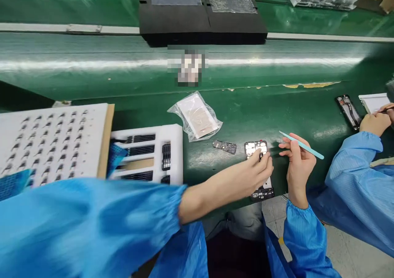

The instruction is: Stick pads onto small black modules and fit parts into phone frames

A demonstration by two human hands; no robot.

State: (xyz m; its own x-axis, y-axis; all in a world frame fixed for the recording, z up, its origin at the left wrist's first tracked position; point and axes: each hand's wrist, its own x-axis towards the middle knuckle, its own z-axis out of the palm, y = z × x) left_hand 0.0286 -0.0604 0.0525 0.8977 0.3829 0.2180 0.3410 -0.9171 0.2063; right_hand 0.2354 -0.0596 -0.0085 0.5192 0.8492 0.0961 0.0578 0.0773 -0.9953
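Observation:
A black phone frame [257, 147] with exposed parts lies on the green bench near its front edge. My left hand [257, 172] rests on its middle, fingers pinched together on the frame. My right hand [296, 159] hovers just right of the frame, fingers curled round a thin teal stick [303, 145] that points up and left. A small black circuit piece [225, 146] lies just left of the frame.
A clear plastic bag [197, 116] with flat pieces lies behind the frame. White foam trays [172, 140] of small parts [52, 140] sit at left. A dark machine [200, 13] stands at the back. A co-worker's hand [376, 123] works on another phone frame [348, 111] at right.

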